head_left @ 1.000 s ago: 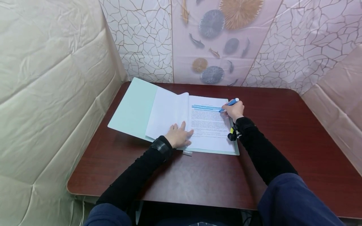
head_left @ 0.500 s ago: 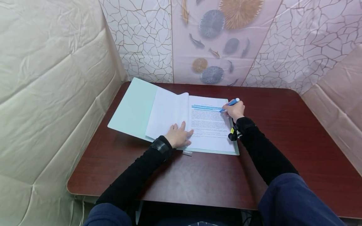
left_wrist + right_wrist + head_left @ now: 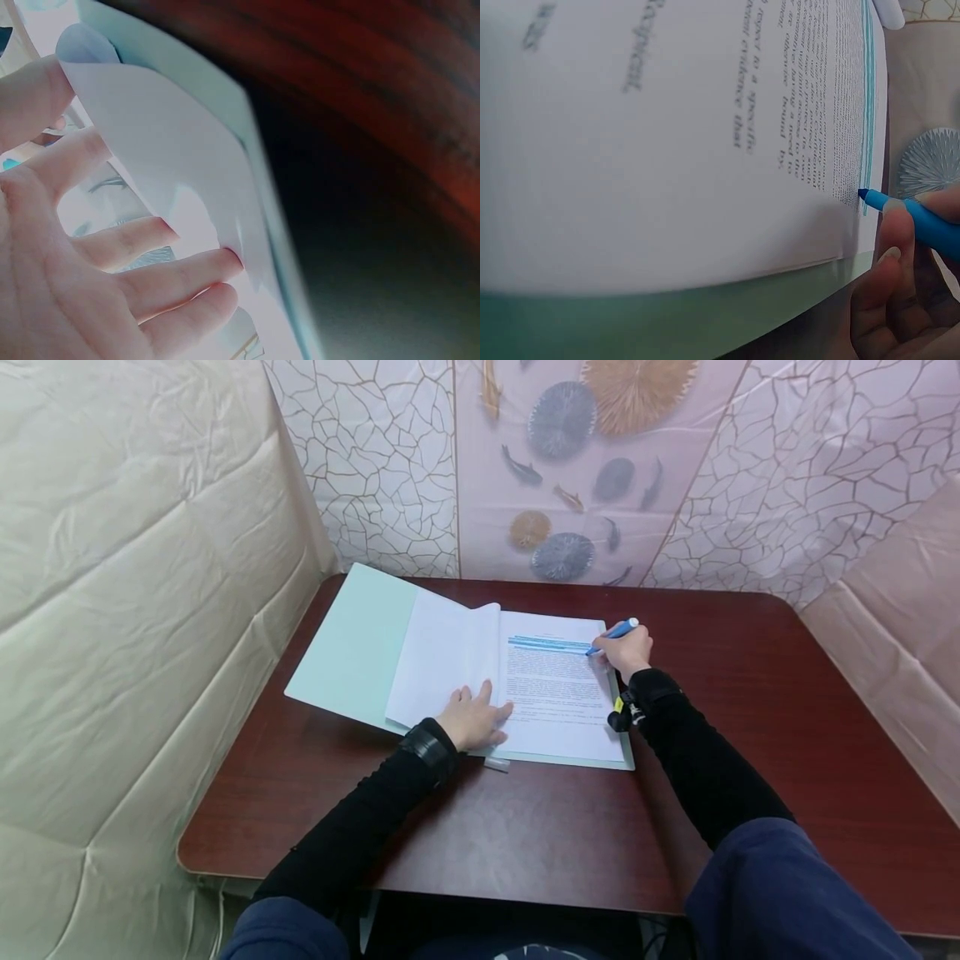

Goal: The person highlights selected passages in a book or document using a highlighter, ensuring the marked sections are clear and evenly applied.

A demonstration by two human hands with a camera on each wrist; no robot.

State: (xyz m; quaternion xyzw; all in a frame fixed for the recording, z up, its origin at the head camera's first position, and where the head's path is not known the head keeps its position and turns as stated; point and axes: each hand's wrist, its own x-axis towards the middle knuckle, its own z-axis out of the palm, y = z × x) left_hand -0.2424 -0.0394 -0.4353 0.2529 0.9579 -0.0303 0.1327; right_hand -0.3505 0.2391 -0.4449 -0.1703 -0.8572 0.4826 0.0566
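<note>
A light green folder (image 3: pixel 348 647) lies spread on the table with white sheets in it. My right hand (image 3: pixel 630 652) pinches a blue highlighter (image 3: pixel 617 630) between thumb and fingers. Its dark blue tip sits at the right end of a text line on the printed page (image 3: pixel 555 735). Blue highlighted lines (image 3: pixel 867 90) run across the upper text. My left hand (image 3: pixel 474 720) rests with spread fingers by the fold, on the turned-over blank page (image 3: pixel 438 664) and the edge of the printed one. In the left wrist view, that sheet's edge (image 3: pixel 150 112) curves past the fingers.
The dark red-brown table (image 3: pixel 540 835) extends around the folder on all sides. A small clear piece (image 3: pixel 497 765) pokes out under the folder's near edge. Patterned sheets hang behind the table, and a pale quilted cover (image 3: pixel 135 652) stands at the left.
My right hand has slid slightly to the right with the highlighter, its tip moving along the text line. The left hand and the folder have stayed in place.
</note>
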